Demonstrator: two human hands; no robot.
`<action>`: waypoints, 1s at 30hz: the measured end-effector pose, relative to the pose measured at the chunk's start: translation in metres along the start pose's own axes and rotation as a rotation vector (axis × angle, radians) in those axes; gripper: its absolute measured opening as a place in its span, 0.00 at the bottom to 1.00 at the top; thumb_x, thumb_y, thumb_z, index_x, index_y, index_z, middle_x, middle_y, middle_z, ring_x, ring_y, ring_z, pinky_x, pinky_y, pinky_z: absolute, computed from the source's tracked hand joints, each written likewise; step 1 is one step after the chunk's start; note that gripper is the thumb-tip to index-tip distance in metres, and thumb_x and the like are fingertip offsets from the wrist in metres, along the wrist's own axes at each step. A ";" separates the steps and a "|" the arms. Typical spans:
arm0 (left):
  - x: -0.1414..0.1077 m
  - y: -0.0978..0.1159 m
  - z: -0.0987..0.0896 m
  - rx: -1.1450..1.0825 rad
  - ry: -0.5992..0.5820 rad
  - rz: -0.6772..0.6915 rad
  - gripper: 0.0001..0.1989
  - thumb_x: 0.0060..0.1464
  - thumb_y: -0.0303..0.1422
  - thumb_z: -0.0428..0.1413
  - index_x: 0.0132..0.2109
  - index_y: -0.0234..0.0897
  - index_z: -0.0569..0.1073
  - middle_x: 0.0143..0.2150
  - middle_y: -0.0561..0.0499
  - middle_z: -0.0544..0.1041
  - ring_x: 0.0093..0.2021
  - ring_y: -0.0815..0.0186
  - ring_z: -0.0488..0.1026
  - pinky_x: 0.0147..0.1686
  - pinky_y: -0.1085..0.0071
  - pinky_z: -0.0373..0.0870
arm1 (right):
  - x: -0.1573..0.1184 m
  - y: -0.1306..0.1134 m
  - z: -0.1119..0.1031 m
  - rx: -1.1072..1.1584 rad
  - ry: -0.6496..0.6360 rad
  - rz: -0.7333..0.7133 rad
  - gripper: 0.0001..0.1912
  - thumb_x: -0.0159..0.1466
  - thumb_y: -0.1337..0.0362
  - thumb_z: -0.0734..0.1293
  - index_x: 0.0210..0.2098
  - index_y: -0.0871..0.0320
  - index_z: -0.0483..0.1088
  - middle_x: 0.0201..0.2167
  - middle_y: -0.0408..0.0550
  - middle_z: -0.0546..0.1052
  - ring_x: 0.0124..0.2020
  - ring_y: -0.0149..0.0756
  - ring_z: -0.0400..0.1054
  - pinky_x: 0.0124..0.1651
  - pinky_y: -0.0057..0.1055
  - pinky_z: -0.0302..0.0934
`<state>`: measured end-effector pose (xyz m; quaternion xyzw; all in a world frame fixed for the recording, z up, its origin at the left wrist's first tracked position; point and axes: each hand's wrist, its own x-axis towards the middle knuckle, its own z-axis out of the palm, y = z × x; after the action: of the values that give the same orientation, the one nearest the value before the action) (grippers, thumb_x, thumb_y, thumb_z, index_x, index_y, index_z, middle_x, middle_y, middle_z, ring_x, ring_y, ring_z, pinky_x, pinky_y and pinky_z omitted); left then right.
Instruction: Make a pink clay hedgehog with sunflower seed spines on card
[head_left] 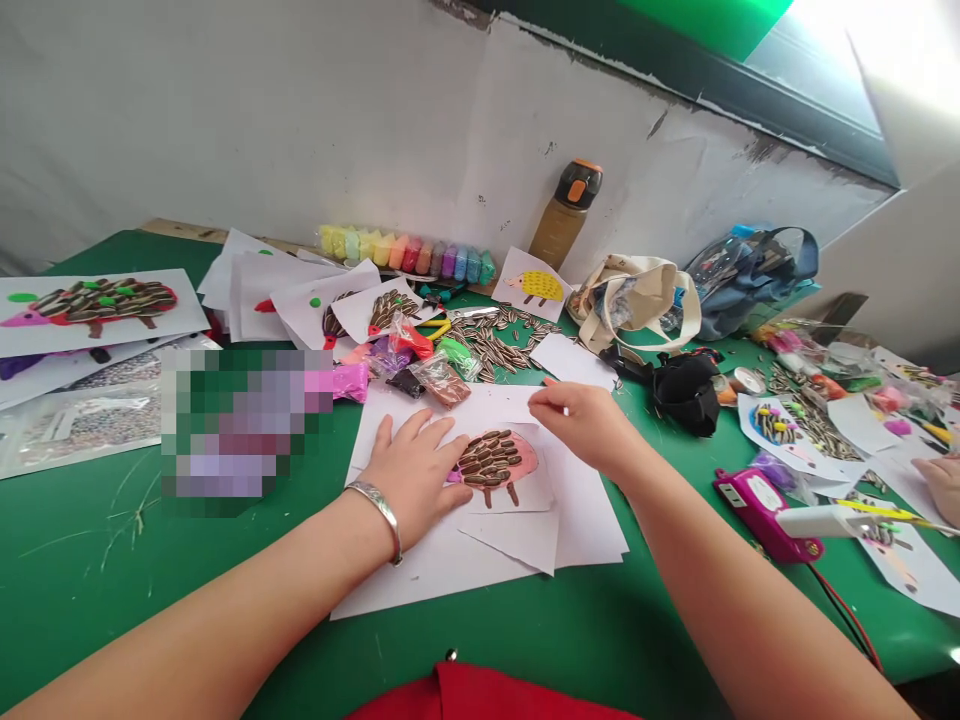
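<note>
My left hand [412,470] lies spread on white paper, holding down a small sheet with a hedgehog picture [499,465]. Dark striped sunflower seeds cover most of the hedgehog's pink body, and two brown legs show below. Its head end is partly hidden by my left fingers. Just above and to the right of the picture, my right hand [581,425] is closed in a pinch; what is between its fingertips, if anything, I cannot make out. Larger white sheets [589,515] lie beneath the picture. Behind them sit small bags of coloured clay [442,382] and loose sunflower seeds [499,345].
Finished hedgehog pictures [97,305] lie at left, near a bag of small beads [90,425]. A bottle [562,215], a cloth bag [630,290] and a row of clay packs [412,252] stand along the wall. At right are a magenta device [769,510] and another person's hand [941,485].
</note>
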<state>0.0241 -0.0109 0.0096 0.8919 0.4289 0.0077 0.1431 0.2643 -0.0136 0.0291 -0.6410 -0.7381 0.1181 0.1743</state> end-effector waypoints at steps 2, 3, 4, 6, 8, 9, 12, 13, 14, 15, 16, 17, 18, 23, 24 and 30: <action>0.000 0.000 -0.001 0.002 0.001 0.002 0.24 0.56 0.42 0.56 0.58 0.44 0.68 0.64 0.44 0.65 0.65 0.45 0.54 0.59 0.36 0.48 | 0.023 -0.007 0.002 -0.083 -0.012 0.000 0.13 0.63 0.66 0.59 0.31 0.52 0.75 0.29 0.44 0.76 0.33 0.36 0.68 0.36 0.30 0.59; -0.001 0.000 -0.001 0.004 0.003 0.004 0.23 0.56 0.41 0.56 0.58 0.45 0.68 0.64 0.44 0.65 0.65 0.45 0.54 0.59 0.36 0.49 | 0.035 -0.011 0.005 -0.137 -0.031 0.002 0.13 0.63 0.66 0.59 0.32 0.52 0.75 0.31 0.44 0.76 0.33 0.36 0.68 0.36 0.30 0.58; -0.001 0.000 -0.002 0.004 0.003 0.008 0.23 0.56 0.41 0.56 0.58 0.45 0.68 0.63 0.44 0.66 0.65 0.45 0.55 0.59 0.36 0.49 | 0.045 -0.015 0.009 -0.193 -0.056 0.006 0.14 0.63 0.67 0.58 0.32 0.52 0.75 0.31 0.44 0.76 0.34 0.36 0.68 0.37 0.29 0.58; -0.002 0.001 -0.004 0.002 0.002 0.012 0.22 0.56 0.41 0.56 0.57 0.45 0.69 0.62 0.45 0.67 0.64 0.45 0.55 0.59 0.36 0.50 | 0.064 -0.021 0.019 -0.225 -0.049 0.012 0.14 0.63 0.69 0.58 0.34 0.53 0.75 0.33 0.46 0.76 0.36 0.37 0.67 0.38 0.30 0.57; -0.002 0.001 -0.004 -0.004 -0.001 0.012 0.22 0.56 0.41 0.56 0.57 0.44 0.69 0.62 0.45 0.67 0.64 0.45 0.55 0.59 0.35 0.50 | 0.078 -0.023 0.028 -0.248 -0.030 0.020 0.15 0.62 0.70 0.57 0.39 0.54 0.75 0.36 0.49 0.75 0.39 0.38 0.67 0.40 0.30 0.57; -0.002 0.001 -0.004 -0.007 -0.002 0.011 0.22 0.56 0.41 0.56 0.57 0.44 0.69 0.62 0.44 0.67 0.64 0.45 0.55 0.59 0.35 0.49 | 0.083 -0.024 0.032 -0.258 -0.022 0.022 0.16 0.62 0.71 0.57 0.41 0.55 0.74 0.37 0.50 0.75 0.40 0.39 0.67 0.41 0.31 0.57; -0.002 0.001 -0.004 -0.022 0.000 0.009 0.22 0.56 0.41 0.56 0.57 0.43 0.69 0.62 0.44 0.67 0.64 0.45 0.55 0.59 0.34 0.49 | 0.094 -0.022 0.040 -0.286 -0.026 0.011 0.14 0.61 0.71 0.59 0.41 0.57 0.74 0.39 0.53 0.74 0.42 0.41 0.66 0.42 0.31 0.56; -0.002 0.001 -0.004 -0.028 0.000 0.007 0.22 0.56 0.41 0.56 0.57 0.44 0.69 0.62 0.44 0.67 0.64 0.45 0.55 0.59 0.34 0.49 | 0.096 -0.021 0.042 -0.292 -0.031 0.003 0.13 0.61 0.70 0.59 0.39 0.57 0.75 0.38 0.53 0.73 0.42 0.41 0.66 0.42 0.31 0.56; -0.002 0.001 -0.004 -0.032 0.002 0.006 0.22 0.56 0.41 0.56 0.57 0.44 0.69 0.62 0.44 0.67 0.64 0.44 0.55 0.59 0.34 0.48 | 0.097 -0.020 0.043 -0.294 -0.034 -0.005 0.12 0.61 0.70 0.59 0.37 0.57 0.75 0.36 0.53 0.73 0.42 0.41 0.66 0.42 0.32 0.56; -0.003 0.001 -0.004 -0.034 0.001 0.006 0.22 0.56 0.41 0.57 0.57 0.43 0.69 0.62 0.44 0.67 0.65 0.44 0.55 0.59 0.33 0.48 | 0.096 -0.019 0.042 -0.294 -0.032 -0.010 0.12 0.62 0.70 0.59 0.35 0.58 0.75 0.35 0.53 0.73 0.41 0.41 0.66 0.42 0.32 0.56; -0.003 0.001 -0.004 -0.034 0.000 0.005 0.22 0.56 0.41 0.57 0.57 0.43 0.69 0.62 0.44 0.67 0.65 0.44 0.55 0.59 0.33 0.48 | 0.094 -0.017 0.041 -0.289 -0.022 -0.011 0.13 0.62 0.70 0.58 0.35 0.58 0.75 0.34 0.53 0.73 0.41 0.41 0.66 0.42 0.32 0.56; -0.003 0.001 -0.004 -0.033 -0.002 0.005 0.22 0.56 0.41 0.56 0.57 0.43 0.69 0.62 0.44 0.67 0.64 0.44 0.55 0.59 0.33 0.48 | 0.090 -0.016 0.039 -0.282 -0.008 -0.007 0.14 0.63 0.70 0.57 0.35 0.58 0.75 0.35 0.52 0.73 0.41 0.40 0.66 0.42 0.32 0.56; -0.003 0.001 -0.005 -0.030 -0.004 0.006 0.22 0.56 0.41 0.56 0.57 0.43 0.69 0.62 0.44 0.67 0.64 0.44 0.55 0.59 0.33 0.48 | 0.084 -0.014 0.035 -0.276 0.012 0.000 0.15 0.64 0.69 0.57 0.36 0.58 0.75 0.35 0.52 0.74 0.41 0.40 0.66 0.42 0.32 0.57; 0.000 0.002 -0.005 -0.014 -0.013 -0.003 0.23 0.55 0.41 0.57 0.57 0.44 0.69 0.63 0.44 0.67 0.64 0.45 0.55 0.59 0.34 0.48 | 0.026 -0.006 0.013 -0.003 0.144 0.106 0.12 0.63 0.66 0.59 0.43 0.54 0.72 0.30 0.43 0.75 0.33 0.34 0.68 0.38 0.29 0.60; 0.000 0.002 -0.005 -0.010 -0.016 -0.004 0.23 0.55 0.41 0.58 0.58 0.44 0.69 0.63 0.44 0.66 0.65 0.45 0.55 0.60 0.35 0.48 | 0.012 -0.006 0.011 0.089 0.145 0.141 0.13 0.63 0.65 0.61 0.45 0.53 0.72 0.28 0.41 0.75 0.31 0.33 0.69 0.37 0.29 0.60; 0.001 0.003 -0.005 0.022 -0.055 -0.017 0.25 0.56 0.42 0.56 0.60 0.44 0.67 0.65 0.44 0.64 0.65 0.45 0.54 0.60 0.35 0.48 | -0.050 -0.013 0.017 0.343 -0.035 0.055 0.11 0.64 0.66 0.61 0.39 0.51 0.75 0.35 0.41 0.79 0.35 0.33 0.71 0.39 0.29 0.62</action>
<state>0.0262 -0.0105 0.0150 0.8895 0.4326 -0.0230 0.1450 0.2518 -0.0645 0.0133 -0.6197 -0.6921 0.2582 0.2651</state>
